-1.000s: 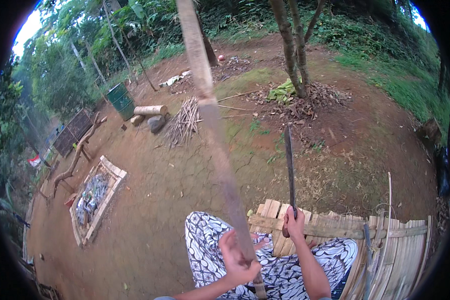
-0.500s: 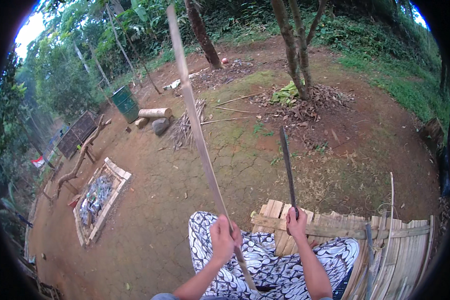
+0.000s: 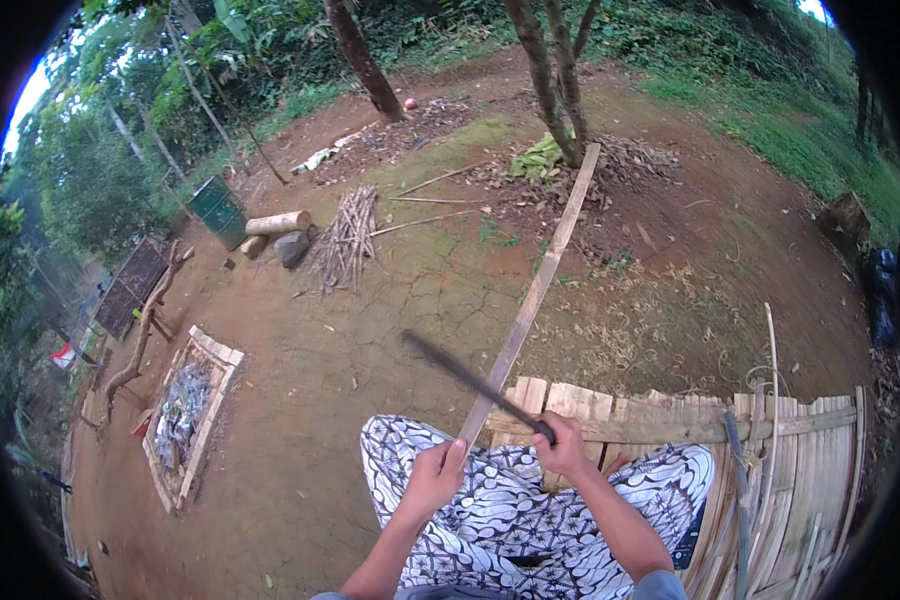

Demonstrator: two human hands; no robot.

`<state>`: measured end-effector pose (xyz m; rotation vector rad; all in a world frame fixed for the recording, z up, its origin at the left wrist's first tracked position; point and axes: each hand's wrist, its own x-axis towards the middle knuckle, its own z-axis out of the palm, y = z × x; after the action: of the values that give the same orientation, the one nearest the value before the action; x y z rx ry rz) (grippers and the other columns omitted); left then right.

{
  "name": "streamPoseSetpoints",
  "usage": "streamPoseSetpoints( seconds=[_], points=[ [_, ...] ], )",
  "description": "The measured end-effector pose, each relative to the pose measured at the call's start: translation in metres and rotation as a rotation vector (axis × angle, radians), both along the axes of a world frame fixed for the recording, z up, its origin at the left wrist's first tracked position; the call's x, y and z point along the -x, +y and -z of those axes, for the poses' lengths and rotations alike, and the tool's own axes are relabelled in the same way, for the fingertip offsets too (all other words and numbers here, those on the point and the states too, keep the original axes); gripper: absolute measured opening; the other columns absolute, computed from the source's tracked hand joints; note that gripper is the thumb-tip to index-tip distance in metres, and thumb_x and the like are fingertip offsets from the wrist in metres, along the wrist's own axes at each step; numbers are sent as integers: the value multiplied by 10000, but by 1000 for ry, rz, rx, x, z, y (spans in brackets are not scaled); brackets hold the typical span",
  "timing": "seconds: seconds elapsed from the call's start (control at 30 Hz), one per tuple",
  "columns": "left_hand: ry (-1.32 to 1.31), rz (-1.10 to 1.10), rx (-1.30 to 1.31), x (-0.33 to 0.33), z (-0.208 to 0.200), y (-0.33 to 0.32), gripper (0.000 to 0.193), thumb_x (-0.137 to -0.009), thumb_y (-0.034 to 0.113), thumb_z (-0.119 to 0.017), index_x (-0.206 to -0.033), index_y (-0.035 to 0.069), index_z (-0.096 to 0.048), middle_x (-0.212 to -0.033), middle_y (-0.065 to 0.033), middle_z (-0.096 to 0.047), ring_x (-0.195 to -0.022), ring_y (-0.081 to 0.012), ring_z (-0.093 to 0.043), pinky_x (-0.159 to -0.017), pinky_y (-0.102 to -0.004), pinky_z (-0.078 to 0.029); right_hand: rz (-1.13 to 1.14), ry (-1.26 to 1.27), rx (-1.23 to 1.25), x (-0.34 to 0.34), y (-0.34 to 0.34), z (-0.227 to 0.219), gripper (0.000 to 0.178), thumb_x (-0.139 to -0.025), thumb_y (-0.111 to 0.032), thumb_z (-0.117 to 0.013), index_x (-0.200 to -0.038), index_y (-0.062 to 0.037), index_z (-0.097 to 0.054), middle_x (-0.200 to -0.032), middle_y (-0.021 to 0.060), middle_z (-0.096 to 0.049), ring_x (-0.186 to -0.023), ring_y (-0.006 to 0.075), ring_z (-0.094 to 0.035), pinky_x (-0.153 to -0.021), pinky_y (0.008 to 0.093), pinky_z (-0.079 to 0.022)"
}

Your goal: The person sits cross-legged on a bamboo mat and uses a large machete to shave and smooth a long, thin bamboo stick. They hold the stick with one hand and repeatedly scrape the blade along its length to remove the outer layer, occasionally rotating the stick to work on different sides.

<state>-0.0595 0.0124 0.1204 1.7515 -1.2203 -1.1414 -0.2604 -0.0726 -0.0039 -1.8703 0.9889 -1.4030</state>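
Observation:
My left hand (image 3: 434, 482) is closed round the near end of a long flat bamboo strip (image 3: 542, 280), which slants away up and to the right over the ground. A machete (image 3: 467, 377) with a dark, motion-blurred blade is gripped by its handle in my right hand (image 3: 562, 446). Its blade points up and left and crosses over the strip a little beyond my left hand; whether the two touch I cannot tell. Both hands are above my lap, covered in black-and-white patterned cloth (image 3: 530, 520).
Right of my legs is a bamboo slat platform (image 3: 810, 460) with loose strips on it. A brick-edged pit (image 3: 232, 358) of litter lies left. Farther off are a green drum (image 3: 218, 212), a cut log (image 3: 278, 222), a stone (image 3: 291, 248), a stick pile (image 3: 346, 235) and a tree (image 3: 555, 90).
The bamboo strip has swung from leaning up-left to slanting up-right, its lower end now in my left hand. The machete has tipped left across it. My view has shifted slightly.

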Motion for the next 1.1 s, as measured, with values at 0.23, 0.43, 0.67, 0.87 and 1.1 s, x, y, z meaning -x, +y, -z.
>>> streamPoseSetpoints(
  seconds=[0.23, 0.43, 0.67, 0.87, 1.1],
  points=[
    [-220, 29, 153, -8, 30, 8, 366, -974, 222, -402, -755, -21, -565, -625, -120, -551, -582, -211, -548, -572, -380, -440, -43, 271, 294, -15, 19, -16, 338, -732, -400, -711, -738, -80, -604, -595, 74, -582, -519, 267, -592, -498, 359, -472],
    [-370, -104, 38, -35, -14, 28, 470, -999, 285, -388, -704, -30, -574, -535, -77, -523, -494, -138, -488, -489, -334, -401, 84, 264, -50, 2, -19, -7, 311, -797, -346, -649, -687, -64, -577, -511, 98, -541, -480, 309, -578, -483, 397, -467],
    [-281, -37, 52, -39, 3, 30, 411, -995, 264, -408, -728, -15, -548, -561, -42, -486, -530, -118, -468, -510, -320, -395, -37, 354, 229, -11, 9, -22, 354, -796, -424, -648, -727, -81, -593, -553, 110, -564, -466, 282, -580, -460, 384, -469],
    [-339, 7, -67, -35, -7, 51, 427, -982, 281, -420, -740, -31, -584, -570, -91, -539, -536, -172, -523, -540, -360, -427, 135, 235, -4, 14, -25, -4, 378, -842, -390, -594, -710, -37, -582, -483, 101, -486, -436, 265, -521, -462, 379, -427],
    [-277, -32, -83, -40, -1, 52, 492, -998, 322, -396, -700, -30, -567, -541, -69, -514, -496, -147, -487, -498, -333, -404, 152, 214, -240, 14, -14, -18, 331, -838, -366, -599, -751, -47, -604, -506, 131, -527, -461, 298, -558, -465, 391, -441]
  ],
)
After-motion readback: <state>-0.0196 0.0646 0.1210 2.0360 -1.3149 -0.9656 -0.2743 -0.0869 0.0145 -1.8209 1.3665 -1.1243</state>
